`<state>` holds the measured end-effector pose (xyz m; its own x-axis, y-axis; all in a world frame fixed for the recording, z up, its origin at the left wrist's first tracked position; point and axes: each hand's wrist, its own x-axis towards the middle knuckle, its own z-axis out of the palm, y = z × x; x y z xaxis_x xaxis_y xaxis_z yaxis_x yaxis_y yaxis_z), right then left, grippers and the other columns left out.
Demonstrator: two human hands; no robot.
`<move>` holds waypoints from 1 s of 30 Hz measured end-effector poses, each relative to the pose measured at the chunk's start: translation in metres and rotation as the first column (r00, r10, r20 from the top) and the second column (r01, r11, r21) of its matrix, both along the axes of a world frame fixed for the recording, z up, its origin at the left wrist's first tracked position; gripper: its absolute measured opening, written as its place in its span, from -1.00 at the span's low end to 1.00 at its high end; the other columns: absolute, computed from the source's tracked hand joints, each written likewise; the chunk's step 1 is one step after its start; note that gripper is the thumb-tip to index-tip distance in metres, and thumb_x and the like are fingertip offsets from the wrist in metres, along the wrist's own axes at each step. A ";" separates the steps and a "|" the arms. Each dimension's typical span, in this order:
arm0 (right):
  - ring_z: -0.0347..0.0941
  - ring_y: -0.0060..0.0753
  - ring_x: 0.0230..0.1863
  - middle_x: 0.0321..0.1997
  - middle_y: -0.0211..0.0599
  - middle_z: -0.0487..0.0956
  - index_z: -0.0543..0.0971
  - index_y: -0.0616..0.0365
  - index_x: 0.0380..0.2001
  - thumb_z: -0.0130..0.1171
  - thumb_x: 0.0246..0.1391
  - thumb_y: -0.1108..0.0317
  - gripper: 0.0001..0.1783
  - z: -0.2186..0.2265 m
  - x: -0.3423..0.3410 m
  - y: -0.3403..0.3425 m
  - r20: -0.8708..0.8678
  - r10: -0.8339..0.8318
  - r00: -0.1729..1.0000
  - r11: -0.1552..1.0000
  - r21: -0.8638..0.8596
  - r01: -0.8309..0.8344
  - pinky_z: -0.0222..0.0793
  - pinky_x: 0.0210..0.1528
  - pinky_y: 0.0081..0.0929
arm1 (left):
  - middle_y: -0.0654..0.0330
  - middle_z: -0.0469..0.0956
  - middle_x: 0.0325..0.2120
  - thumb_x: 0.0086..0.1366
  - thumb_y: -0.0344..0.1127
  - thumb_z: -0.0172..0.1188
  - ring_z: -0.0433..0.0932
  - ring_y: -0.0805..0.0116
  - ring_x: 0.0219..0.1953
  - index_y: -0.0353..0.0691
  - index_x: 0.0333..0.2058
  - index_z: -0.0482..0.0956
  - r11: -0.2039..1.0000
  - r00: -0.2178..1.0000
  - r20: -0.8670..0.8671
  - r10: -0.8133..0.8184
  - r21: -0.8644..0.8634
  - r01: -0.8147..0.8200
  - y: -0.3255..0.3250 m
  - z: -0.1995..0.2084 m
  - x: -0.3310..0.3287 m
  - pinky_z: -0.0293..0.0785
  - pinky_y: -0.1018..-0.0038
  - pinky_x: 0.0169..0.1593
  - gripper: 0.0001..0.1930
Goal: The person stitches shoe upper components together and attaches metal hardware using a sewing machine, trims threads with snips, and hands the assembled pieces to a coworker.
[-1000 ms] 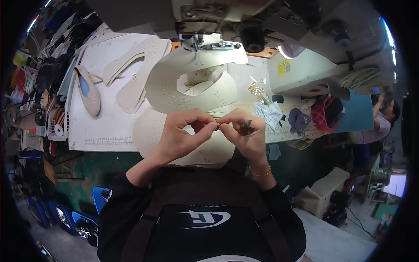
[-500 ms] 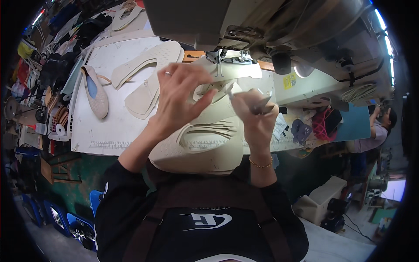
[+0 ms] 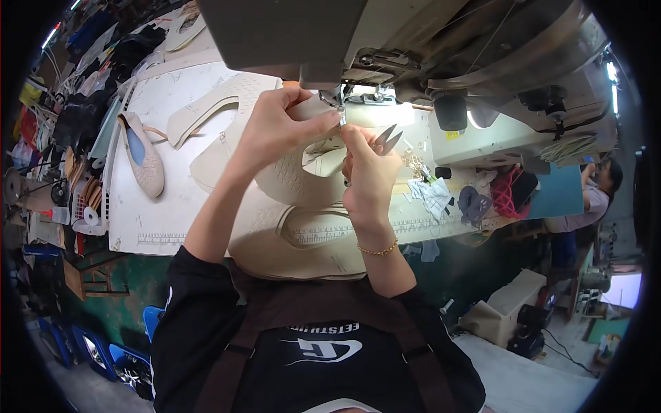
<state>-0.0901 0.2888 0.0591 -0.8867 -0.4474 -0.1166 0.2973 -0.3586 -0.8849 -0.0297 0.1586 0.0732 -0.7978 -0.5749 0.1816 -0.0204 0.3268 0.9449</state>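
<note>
Under the sewing machine's needle and presser foot (image 3: 334, 100), my left hand (image 3: 272, 134) is closed, thumb and fingers pinching the edge of a cream shoe upper (image 3: 292, 175) with a woven texture. My right hand (image 3: 372, 168) has its thumb and forefinger pressed together just beside the needle; any thread between them is too small to see. Thread snips (image 3: 390, 139) are tucked in that same hand, their pointed blades sticking out to the upper right. More cream uppers (image 3: 275, 258) lie stacked at the table's front edge, close to my body.
A finished cream flat shoe (image 3: 143, 162) with a blue insole lies at left, beside loose upper pieces (image 3: 206, 110). The machine head (image 3: 282, 34) overhangs the white table (image 3: 165, 224). Thread scraps and cloth (image 3: 434, 196) sit at right. Farther right, another person (image 3: 599, 189) works.
Both hands have come together at the needle. My left hand, earlier spread and blurred, now pinches the upper; my right hand has shifted left, keeping the snips. The view has shifted slightly.
</note>
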 end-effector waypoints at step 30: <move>-0.05 -0.89 -0.77 -0.73 -0.64 0.25 0.52 0.26 -0.50 0.11 0.03 0.32 -0.80 -0.008 0.000 0.004 0.013 0.023 1.000 1.000 -0.004 -0.023 -0.20 -0.74 -0.76 | 0.33 0.46 -0.69 -0.09 -0.19 0.38 0.27 0.64 -0.65 -0.37 -0.51 0.61 0.980 0.976 0.121 -0.179 0.107 0.166 -0.013 0.004 -0.016 0.17 0.61 -0.55 -0.69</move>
